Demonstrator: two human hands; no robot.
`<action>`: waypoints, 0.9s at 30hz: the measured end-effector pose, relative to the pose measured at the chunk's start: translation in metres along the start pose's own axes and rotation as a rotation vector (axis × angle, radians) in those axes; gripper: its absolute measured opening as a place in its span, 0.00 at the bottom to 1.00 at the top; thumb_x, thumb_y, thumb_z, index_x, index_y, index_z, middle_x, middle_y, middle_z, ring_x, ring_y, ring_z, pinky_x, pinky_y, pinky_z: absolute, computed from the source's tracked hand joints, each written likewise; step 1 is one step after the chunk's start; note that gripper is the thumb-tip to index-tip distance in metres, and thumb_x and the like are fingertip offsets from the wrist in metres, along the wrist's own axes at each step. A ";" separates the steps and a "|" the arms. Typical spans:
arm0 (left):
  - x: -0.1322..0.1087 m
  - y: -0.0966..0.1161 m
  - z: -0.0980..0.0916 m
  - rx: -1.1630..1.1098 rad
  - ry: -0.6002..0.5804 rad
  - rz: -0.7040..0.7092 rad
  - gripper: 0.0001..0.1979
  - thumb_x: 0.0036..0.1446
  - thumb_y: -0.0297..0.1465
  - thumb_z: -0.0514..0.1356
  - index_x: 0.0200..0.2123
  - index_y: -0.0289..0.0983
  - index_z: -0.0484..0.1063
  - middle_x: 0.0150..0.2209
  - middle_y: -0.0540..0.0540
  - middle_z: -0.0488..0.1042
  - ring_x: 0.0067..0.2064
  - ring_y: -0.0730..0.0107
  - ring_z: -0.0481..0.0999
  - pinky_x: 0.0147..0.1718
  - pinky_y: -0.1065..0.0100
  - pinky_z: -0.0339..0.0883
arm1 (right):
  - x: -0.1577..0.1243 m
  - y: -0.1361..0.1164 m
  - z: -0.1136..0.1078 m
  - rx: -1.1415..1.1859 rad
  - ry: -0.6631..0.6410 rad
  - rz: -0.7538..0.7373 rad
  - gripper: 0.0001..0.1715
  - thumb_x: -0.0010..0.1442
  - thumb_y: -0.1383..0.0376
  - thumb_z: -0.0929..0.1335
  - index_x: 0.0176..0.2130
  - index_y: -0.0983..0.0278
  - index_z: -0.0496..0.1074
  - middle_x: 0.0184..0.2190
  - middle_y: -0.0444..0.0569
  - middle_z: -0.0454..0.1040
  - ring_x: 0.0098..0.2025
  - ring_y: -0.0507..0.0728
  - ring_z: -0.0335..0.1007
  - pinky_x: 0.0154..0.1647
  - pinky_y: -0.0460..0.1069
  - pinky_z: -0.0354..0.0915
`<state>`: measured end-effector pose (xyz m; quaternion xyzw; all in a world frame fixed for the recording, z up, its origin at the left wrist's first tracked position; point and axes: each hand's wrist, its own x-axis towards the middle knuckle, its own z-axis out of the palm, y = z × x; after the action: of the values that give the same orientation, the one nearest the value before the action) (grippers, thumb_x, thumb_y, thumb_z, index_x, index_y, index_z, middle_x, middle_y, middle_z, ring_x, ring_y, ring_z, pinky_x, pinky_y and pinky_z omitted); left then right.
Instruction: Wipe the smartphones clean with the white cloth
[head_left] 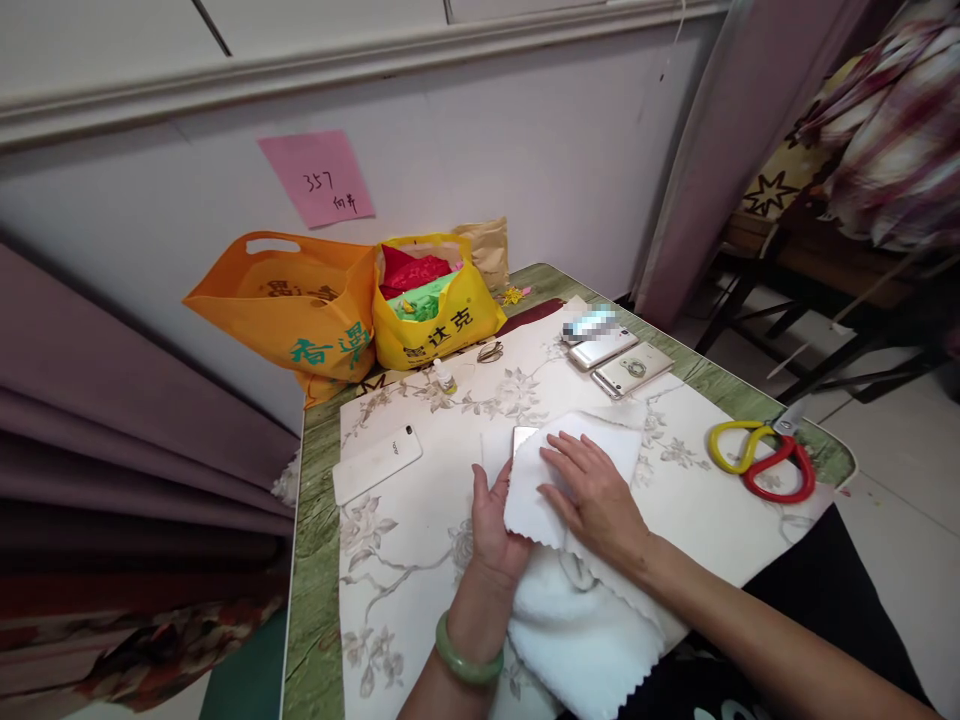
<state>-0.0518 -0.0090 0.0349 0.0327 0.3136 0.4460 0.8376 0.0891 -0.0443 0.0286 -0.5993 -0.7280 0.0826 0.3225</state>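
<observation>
My left hand (499, 525) is palm up, its thumb raised, holding a flat pale thing (520, 435) that looks like a phone. Only a corner of it shows; a white cloth (529, 500) with scalloped edges covers the remainder. On top of the cloth lies my right hand (592, 490), fingers stretched out and slightly apart, pressing down. The cloth's lower part (585, 640) hangs in folds towards my lap. To the left, a white phone (379, 465) lies face down. Behind the hands, a silver phone (602, 348) and a gold phone with a ring holder (632, 372) lie side by side.
Red-and-yellow-handled scissors (780, 470) lie at the right edge of the table (315, 600). At the back stand an orange bag (300, 310) and a yellow bag (442, 335) with colourful contents. A small bottle (444, 377) stands before them. A pink note (319, 180) is on the wall.
</observation>
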 end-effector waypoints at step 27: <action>0.005 -0.007 -0.003 -0.049 0.038 0.031 0.21 0.64 0.40 0.54 0.55 0.38 0.71 0.54 0.42 0.75 0.59 0.59 0.71 0.63 0.57 0.56 | 0.015 0.000 0.016 -0.012 -0.310 -0.043 0.39 0.68 0.50 0.57 0.70 0.63 0.44 0.71 0.50 0.43 0.72 0.63 0.34 0.69 0.66 0.35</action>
<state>-0.0465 -0.0096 0.0276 0.0087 0.3180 0.4671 0.8250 0.0785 -0.0259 0.0222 -0.5656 -0.7822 0.1630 0.2043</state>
